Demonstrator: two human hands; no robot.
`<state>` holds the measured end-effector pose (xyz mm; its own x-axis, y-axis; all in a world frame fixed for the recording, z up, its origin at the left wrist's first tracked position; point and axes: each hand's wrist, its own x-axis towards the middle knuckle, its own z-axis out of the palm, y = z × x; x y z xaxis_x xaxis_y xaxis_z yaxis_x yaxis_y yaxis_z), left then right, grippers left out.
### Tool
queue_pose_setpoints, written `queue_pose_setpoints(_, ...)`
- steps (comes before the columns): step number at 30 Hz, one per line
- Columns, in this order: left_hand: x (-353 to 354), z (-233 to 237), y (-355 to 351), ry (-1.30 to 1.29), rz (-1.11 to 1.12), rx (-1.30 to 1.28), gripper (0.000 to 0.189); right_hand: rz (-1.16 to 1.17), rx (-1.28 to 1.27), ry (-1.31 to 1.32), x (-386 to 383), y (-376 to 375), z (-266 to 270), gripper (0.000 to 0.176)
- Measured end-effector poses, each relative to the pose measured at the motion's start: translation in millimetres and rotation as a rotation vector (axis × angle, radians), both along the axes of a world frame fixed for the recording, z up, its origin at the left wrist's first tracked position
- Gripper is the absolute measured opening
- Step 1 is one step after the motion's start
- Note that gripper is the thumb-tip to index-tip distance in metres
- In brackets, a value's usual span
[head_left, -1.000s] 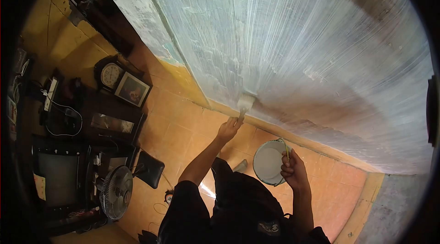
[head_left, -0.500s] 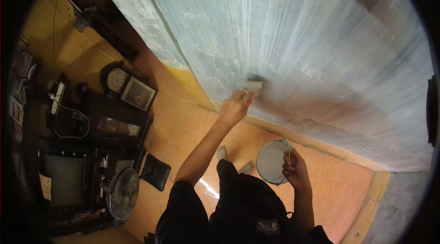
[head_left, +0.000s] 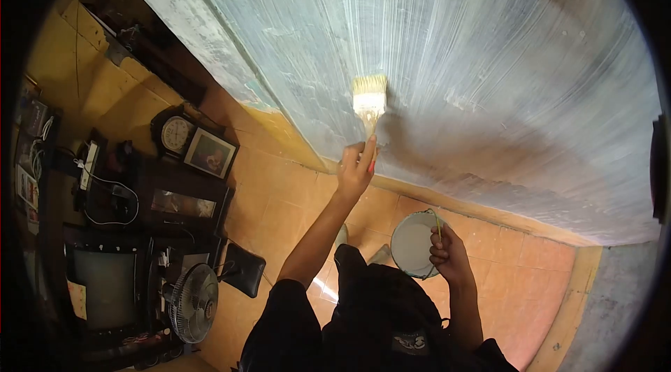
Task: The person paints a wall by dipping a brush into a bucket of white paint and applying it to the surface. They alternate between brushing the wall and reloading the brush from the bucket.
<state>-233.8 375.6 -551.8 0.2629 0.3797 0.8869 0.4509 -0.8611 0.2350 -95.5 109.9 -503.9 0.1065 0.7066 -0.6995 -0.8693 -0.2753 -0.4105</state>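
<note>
Closed around the handle of a wide paintbrush is my left hand, arm stretched out. The brush has pale bristles tipped upward against the wall, which carries streaky whitish paint over grey. Something red shows beside my fingers. My right hand grips the yellowish handle of a bucket, which hangs over the floor. Inside the bucket is a whitish-grey liquid.
To the left stands a dark cabinet with a television, a clock and a framed picture. A fan and a black seat are near my left side. Orange tiles cover the floor.
My left hand has turned the brush, so its bristles now sit higher on the wall with the handle pointing down. The bucket remains in my right hand, nearly unmoved.
</note>
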Motion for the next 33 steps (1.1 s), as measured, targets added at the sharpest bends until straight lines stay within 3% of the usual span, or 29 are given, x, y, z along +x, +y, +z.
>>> queue_pose_setpoints(9,-8.7,-173.8,-59.6,0.175,-0.024,-0.308,0.049,-0.014,-0.013,-0.015,2.1,-9.8,-3.3,0.029)
queue_pose_setpoints(13,-33.3,-195.2,-101.9,0.183,-0.004,-0.56,0.037,-0.022,-0.024,-0.024,3.1,-10.9,1.5,0.029)
queue_pose_setpoints(15,-43.6,-186.8,-110.9,0.172,0.017,-0.626,0.033,-0.028,0.008,-0.025,3.4,-11.9,-0.6,0.031)
queue_pose_setpoints(17,-54.4,-156.2,-119.6,-0.005,-0.046,-0.808,0.022,-0.019,0.025,-0.031,3.6,-12.0,3.4,0.032)
queue_pose_setpoints(18,-57.5,-135.4,-122.0,0.001,-0.05,-0.814,0.022,-0.005,0.044,-0.042,4.3,-11.3,5.3,0.033)
queue_pose_setpoints(21,-63.7,-54.6,-122.6,-0.266,-0.029,-1.162,0.019,0.009,0.085,-0.043,5.1,-8.0,9.8,0.037)
queue_pose_setpoints(24,-67.7,12.2,-112.4,-0.321,-0.056,-0.991,0.022,0.032,0.152,-0.025,5.8,-3.4,17.5,0.041)
queue_pose_setpoints(27,-66.5,49.8,-108.0,-0.46,-0.152,-0.984,0.022,0.043,0.165,-0.029,4.8,0.2,27.9,0.045)
queue_pose_setpoints(30,-60.0,91.9,-110.8,-0.34,-0.253,-1.021,0.023,0.023,0.16,-0.014,2.2,6.9,38.7,0.05)
queue_pose_setpoints(33,-48.4,82.5,-111.8,-0.021,-0.26,-0.967,0.02,0.036,0.161,0.002,0.3,10.7,47.4,0.051)
